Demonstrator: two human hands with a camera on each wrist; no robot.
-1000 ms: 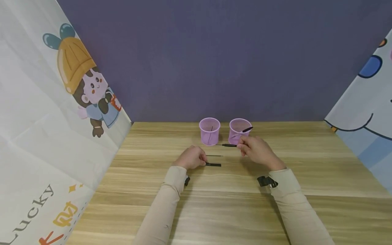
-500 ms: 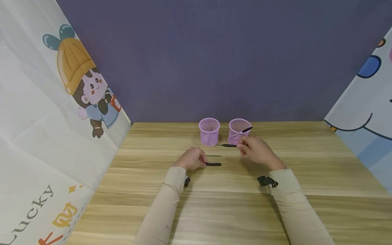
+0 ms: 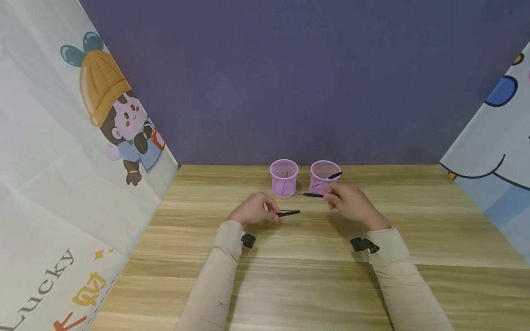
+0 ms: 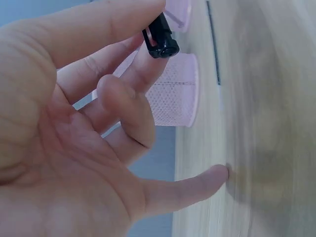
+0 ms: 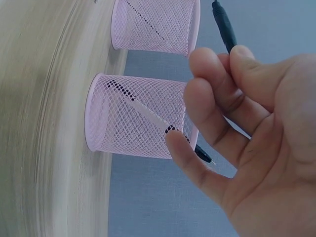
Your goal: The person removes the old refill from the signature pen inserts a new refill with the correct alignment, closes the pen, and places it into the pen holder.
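Note:
Between thumb and fingers my left hand [image 3: 254,209] pinches a short black pen barrel with a clip [image 3: 290,213]; its end shows in the left wrist view, with the little finger stretched out toward the table. A thin dark pen refill [image 4: 214,42] lies on the table beyond that hand. My right hand [image 3: 349,204] pinches the end of a slim black pen piece [image 3: 313,195] in front of the cups. A thin tip sticks out of this piece toward the left.
Two pink mesh cups stand side by side at the table's back. The left cup [image 3: 278,184] holds a thin dark stick; in the right cup [image 5: 98,118] a black and white pen [image 5: 202,154] leans over the rim. A dark wall [image 3: 290,82] rises behind.
My left hand has lifted the pen barrel and moved it toward the back of the table, tilting it so that it overlaps the refill in the head view. The right hand stays nearly in place.

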